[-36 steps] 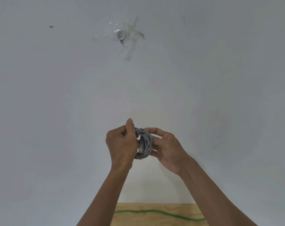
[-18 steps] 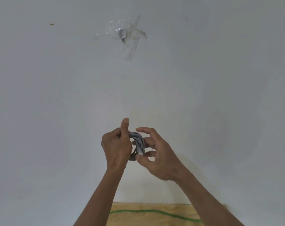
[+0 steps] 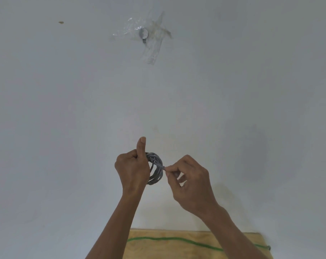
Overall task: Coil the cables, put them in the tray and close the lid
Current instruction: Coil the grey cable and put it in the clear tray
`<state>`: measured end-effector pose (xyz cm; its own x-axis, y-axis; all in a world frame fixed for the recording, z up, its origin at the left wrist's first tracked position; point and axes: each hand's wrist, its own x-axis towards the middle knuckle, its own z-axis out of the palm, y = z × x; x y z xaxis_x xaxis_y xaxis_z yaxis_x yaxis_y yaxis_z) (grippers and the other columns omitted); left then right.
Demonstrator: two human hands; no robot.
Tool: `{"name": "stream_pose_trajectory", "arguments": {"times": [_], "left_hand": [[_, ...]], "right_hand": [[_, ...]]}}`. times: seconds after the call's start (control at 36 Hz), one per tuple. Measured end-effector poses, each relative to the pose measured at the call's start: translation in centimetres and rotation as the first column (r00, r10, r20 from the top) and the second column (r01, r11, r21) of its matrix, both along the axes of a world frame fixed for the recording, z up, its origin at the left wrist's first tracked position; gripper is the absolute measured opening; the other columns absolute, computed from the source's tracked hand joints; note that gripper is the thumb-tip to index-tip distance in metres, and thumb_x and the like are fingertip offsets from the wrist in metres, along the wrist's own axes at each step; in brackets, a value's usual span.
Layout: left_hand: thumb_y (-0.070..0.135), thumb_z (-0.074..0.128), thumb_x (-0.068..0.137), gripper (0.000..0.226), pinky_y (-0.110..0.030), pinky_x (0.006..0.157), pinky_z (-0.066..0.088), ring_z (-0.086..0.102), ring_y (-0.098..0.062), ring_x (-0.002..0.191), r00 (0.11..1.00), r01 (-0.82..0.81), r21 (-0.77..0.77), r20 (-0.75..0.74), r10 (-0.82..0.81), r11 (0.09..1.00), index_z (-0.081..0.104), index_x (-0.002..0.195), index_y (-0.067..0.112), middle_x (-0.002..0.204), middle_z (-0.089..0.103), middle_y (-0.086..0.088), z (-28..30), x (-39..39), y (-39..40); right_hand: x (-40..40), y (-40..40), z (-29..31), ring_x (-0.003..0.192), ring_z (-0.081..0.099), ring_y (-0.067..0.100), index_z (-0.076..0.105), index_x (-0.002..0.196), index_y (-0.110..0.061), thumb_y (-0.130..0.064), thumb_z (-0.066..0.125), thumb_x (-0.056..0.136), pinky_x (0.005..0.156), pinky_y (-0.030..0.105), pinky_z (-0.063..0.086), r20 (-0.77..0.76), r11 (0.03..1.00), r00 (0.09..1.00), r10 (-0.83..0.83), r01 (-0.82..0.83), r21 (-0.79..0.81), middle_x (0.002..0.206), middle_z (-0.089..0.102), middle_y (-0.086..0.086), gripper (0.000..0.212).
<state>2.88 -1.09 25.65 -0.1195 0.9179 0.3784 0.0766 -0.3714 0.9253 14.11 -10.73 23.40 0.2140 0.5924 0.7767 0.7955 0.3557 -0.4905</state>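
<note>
Clamped in the left hand [image 3: 132,170], thumb up, the coiled grey cable [image 3: 155,168] hangs before a white wall [image 3: 65,109] while the right hand [image 3: 191,181] pinches its loose end, above a wooden board [image 3: 177,249] carrying a green cable [image 3: 177,240].

A grey cable [image 3: 155,168], wound into a small multi-loop coil, stands on edge in mid-air; its loose end juts toward 3 o'clock.

Plain white wall [image 3: 65,128] behind and all around the hands. Far above them, a small metal hook [image 3: 143,34] under crumpled clear tape [image 3: 153,51]. Up to the left, a tiny brown speck [image 3: 60,22]. Below the hands, a pale plywood bench [image 3: 177,249].
</note>
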Motion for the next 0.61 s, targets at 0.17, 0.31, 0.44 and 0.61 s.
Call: {"name": "stream_pose_trajectory", "arguments": {"times": [0.17,0.31,0.44,0.61], "left_hand": [[0.054,0.060,0.093,0.078,-0.038,0.050,0.038,0.029,-0.022,0.047,0.997,0.060,-0.012,-0.045,-0.061,0.998,0.029,0.050,-0.004,0.047,0.030,-0.011,-0.5,0.3,-0.4],[0.054,0.058,0.093,0.080,-0.032,0.050,0.035,0.028,-0.021,0.045,0.994,0.077,-0.016,-0.075,-0.078,0.997,0.033,0.054,-0.010,0.046,0.030,-0.011,-0.7,0.4,-0.5],[0.053,0.057,0.095,0.078,-0.033,0.051,0.037,0.029,-0.020,0.043,0.991,0.085,-0.024,-0.105,-0.087,0.996,0.034,0.052,-0.008,0.044,0.030,-0.010,-0.8,0.2,-0.4],[0.049,0.056,0.097,0.072,-0.032,0.048,0.035,0.027,-0.017,0.041,0.990,0.068,-0.024,-0.121,-0.070,0.997,0.032,0.046,0.004,0.040,0.028,-0.002,-1.1,0.7,-0.9]], "right_hand": [[-0.1,0.1,0.3,0.054,0.063,0.006,0.070,0.062,-0.023,-0.045,0.078,0.074,0.062,0.034,0.056,-0.214,0.935,0.974,-0.070,-0.011,-0.354,0.062,0.070,-0.015,0.026],[-0.7,0.4,-0.7,0.061,0.064,0.009,0.063,0.097,-0.033,-0.041,0.078,0.077,0.064,0.028,0.054,-0.169,0.957,0.979,-0.114,0.063,-0.284,0.068,0.066,-0.012,0.026],[-1.1,0.7,-1.8,0.053,0.052,0.001,0.064,0.125,-0.024,-0.034,0.070,0.088,0.065,0.019,0.050,-0.098,0.974,0.992,-0.085,0.061,-0.219,0.079,0.060,-0.017,0.039],[-2.5,1.5,-2.8,0.061,0.045,0.000,0.066,0.121,-0.010,-0.015,0.067,0.089,0.063,0.008,0.037,-0.076,0.968,0.970,-0.232,0.222,-0.118,0.078,0.060,-0.007,0.032]]}}
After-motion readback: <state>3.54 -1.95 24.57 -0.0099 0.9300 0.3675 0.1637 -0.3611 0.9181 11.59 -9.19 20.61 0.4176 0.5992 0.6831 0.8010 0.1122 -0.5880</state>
